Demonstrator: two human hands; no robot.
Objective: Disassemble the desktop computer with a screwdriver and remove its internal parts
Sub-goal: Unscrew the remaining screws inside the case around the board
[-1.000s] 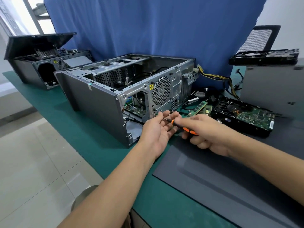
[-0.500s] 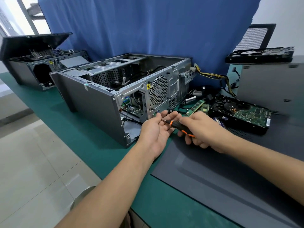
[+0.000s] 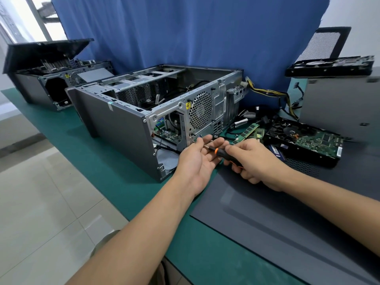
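right hand (image 3: pixel 255 161) grips the black-and-orange-handled screwdriver (image 3: pixel 221 152); left hand (image 3: pixel 197 159), palm up with fingers loosely extended, supports its shaft beside the open grey metal computer case (image 3: pixel 123 124).

I saw a blue curtain (image 3: pixel 185 38) hanging behind the green table (image 3: pixel 115 161), with a window (image 3: pixel 39 15) to its left and a mesh chair back (image 3: pixel 322 44) showing at the far right. A second tower (image 3: pixel 37 89) lay at the table's far left end, its dark lid (image 3: pixel 47 50) propped up at a tilt, and a grey case (image 3: pixel 339 103) stood at the right edge. Pale floor tiles (image 3: pixel 41 202) ran along the table's left side.
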